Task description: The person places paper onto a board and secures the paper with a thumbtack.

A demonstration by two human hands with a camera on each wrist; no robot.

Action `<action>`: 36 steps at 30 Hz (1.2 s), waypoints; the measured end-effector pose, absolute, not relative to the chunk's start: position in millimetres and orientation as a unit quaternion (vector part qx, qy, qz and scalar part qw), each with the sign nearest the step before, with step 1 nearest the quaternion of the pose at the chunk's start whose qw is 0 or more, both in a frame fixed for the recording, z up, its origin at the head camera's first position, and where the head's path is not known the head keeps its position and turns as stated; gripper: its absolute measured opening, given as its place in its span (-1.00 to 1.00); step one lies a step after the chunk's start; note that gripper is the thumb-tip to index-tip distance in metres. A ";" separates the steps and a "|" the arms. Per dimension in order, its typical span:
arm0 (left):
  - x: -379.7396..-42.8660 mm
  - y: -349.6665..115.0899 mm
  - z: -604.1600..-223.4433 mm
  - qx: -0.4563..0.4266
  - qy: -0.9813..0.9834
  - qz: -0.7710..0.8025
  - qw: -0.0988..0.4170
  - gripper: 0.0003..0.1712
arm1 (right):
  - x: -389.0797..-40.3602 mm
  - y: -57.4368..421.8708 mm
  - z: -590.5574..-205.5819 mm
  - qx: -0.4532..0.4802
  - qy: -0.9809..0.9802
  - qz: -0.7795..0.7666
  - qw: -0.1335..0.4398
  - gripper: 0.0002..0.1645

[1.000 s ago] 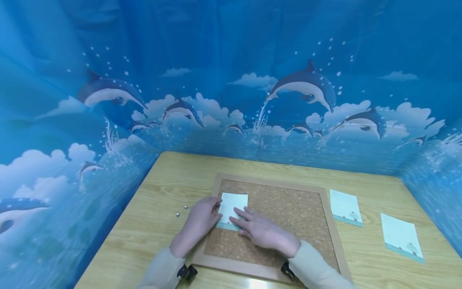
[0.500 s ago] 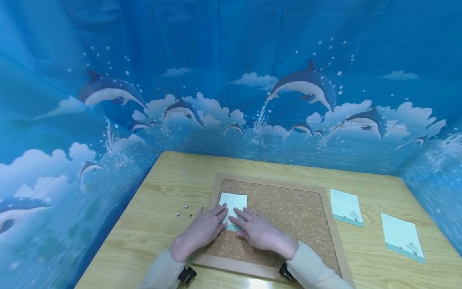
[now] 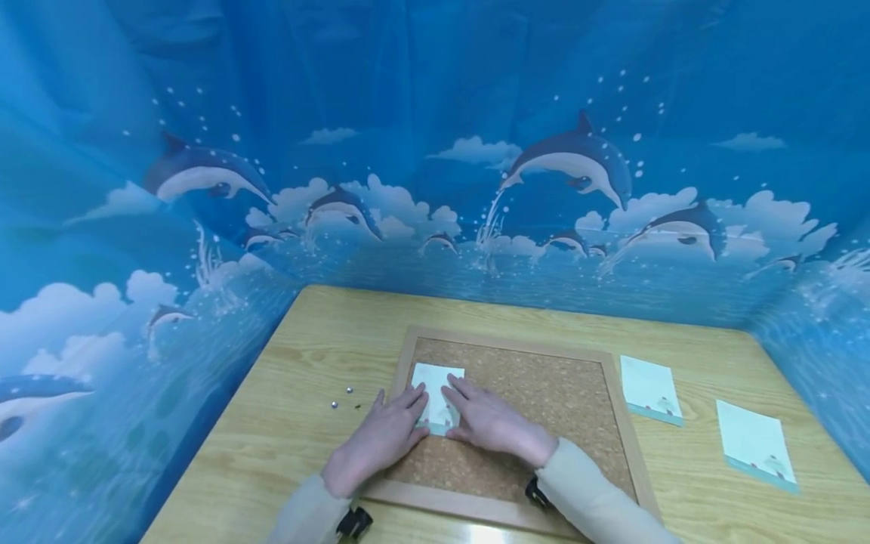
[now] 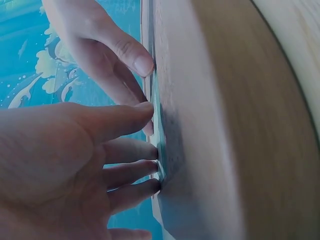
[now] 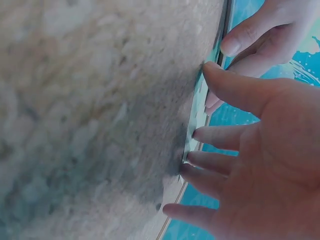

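A small pale sheet of note paper [image 3: 435,378] with a green lower strip lies on the left part of a framed cork board [image 3: 544,408]. My left hand [image 3: 384,431] rests its spread fingertips along the sheet's left side. From the other side, my right hand [image 3: 491,417] touches the right edge with its fingertips. In the left wrist view the fingers of the left hand [image 4: 75,145] are straight, their tips at the paper's edge. The right wrist view has the right hand [image 5: 255,145] with extended fingers against the paper, which lies close on the cork.
Two more note sheets lie on the wooden table [image 3: 326,332] right of the board: one note sheet [image 3: 650,387] beside the frame, another note sheet [image 3: 756,438] farther right. Left of the board are small shiny pieces [image 3: 334,405]. A blue dolphin-print curtain [image 3: 435,151] surrounds the table.
My left hand has gone from holding the paper's left edge to laying flat fingers on it. My right fingers have shifted to the right edge; the sheet has moved slightly left.
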State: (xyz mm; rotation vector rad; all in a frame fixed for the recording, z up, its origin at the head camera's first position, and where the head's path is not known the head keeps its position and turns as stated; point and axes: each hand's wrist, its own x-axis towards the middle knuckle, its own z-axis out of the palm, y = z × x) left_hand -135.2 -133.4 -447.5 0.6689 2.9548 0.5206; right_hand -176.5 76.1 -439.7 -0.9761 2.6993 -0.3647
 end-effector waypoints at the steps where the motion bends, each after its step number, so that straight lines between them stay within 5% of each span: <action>1: -134.9 -133.2 -447.4 0.217 0.961 0.170 0.033 -0.35 | -176.9 75.8 -440.0 -0.331 0.927 -0.126 0.125 -0.15; 21: -134.8 -133.6 -444.5 0.226 0.959 0.168 0.025 -0.35 | -182.0 72.2 -436.5 -0.332 0.926 -0.119 0.136 -0.23; 27: -143.7 -137.8 -441.2 0.226 0.952 0.204 0.023 -0.52 | -181.8 72.3 -437.2 -0.341 0.925 -0.112 0.124 -0.27; 36: -160.6 -183.2 -424.0 0.105 0.947 0.282 -0.114 -0.89 | -183.3 72.1 -436.1 -0.337 0.922 -0.132 0.137 -0.28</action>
